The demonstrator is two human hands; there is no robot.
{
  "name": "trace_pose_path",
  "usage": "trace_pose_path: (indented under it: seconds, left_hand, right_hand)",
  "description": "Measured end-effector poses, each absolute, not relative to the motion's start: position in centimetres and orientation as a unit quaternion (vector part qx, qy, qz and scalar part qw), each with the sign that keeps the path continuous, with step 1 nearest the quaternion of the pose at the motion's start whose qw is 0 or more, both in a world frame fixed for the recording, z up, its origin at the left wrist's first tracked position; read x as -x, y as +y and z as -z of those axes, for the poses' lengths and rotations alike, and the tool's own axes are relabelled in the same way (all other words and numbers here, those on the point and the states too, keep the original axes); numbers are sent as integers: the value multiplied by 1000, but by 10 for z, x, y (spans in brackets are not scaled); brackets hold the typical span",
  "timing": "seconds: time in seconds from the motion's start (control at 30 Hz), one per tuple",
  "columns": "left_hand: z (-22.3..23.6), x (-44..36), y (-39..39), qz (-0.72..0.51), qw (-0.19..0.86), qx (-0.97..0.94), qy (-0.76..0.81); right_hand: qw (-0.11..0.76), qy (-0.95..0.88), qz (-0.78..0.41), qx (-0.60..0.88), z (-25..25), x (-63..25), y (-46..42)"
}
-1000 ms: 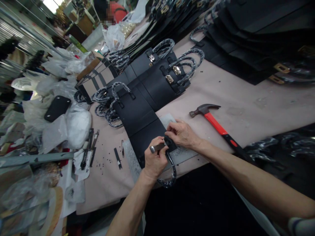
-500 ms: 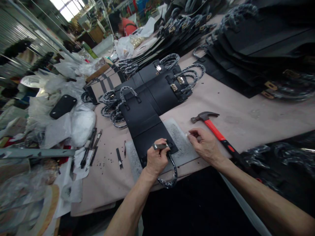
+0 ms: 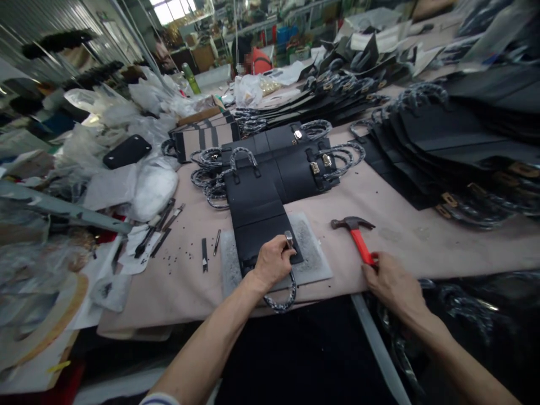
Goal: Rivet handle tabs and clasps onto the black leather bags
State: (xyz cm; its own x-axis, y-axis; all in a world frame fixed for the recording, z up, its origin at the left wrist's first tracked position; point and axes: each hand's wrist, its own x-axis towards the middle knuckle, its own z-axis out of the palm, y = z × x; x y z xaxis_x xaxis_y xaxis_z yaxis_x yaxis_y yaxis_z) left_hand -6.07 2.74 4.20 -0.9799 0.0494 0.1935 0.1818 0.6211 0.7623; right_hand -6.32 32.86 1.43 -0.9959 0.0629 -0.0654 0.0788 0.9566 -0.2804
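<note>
My left hand (image 3: 272, 260) is closed round a short metal punch (image 3: 288, 237), held upright over the near end of a black bag panel (image 3: 259, 216). That end lies on a pale, speckled slab (image 3: 314, 253). A plastic-wrapped bag handle (image 3: 291, 295) loops from the panel over the table's near edge. To the right, my right hand (image 3: 392, 281) is wrapped round the red and black grip of a claw hammer (image 3: 360, 244). The hammer head rests on or just above the table; I cannot tell which. The punch's lower tip is hidden by my fingers.
More black bag panels (image 3: 295, 171) with gold clasps lie behind. Stacked black panels (image 3: 422, 146) fill the right side. Left of the slab are a dark flat strip (image 3: 205, 253), a thin metal tool (image 3: 216, 243) and black scraps. Plastic bags (image 3: 156, 185) heap at left; a person works far off.
My right hand has moved from beside the slab, rightward onto the hammer's grip. My left hand stays at the panel, and the punch now stands more upright. The camera view has shifted.
</note>
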Motion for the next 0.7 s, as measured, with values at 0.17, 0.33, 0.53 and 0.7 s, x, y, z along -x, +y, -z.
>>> trace_pose_path:
  seconds: [0.17, 0.33, 0.53, 0.7]
  left_hand:
    - [-41, 58, 28, 439, 66, 39, -895]
    - [-43, 59, 29, 429, 48, 32, -902]
    - [-44, 60, 30, 422, 39, 28, -905]
    - [-47, 60, 31, 413, 35, 16, -910]
  right_hand:
    - [194, 829, 500, -160, -35, 63, 326]
    - [253, 644, 692, -206, -71, 52, 300]
    - [14, 873, 483, 57, -149, 51, 280]
    - [-40, 935, 248, 250, -175, 60, 269]
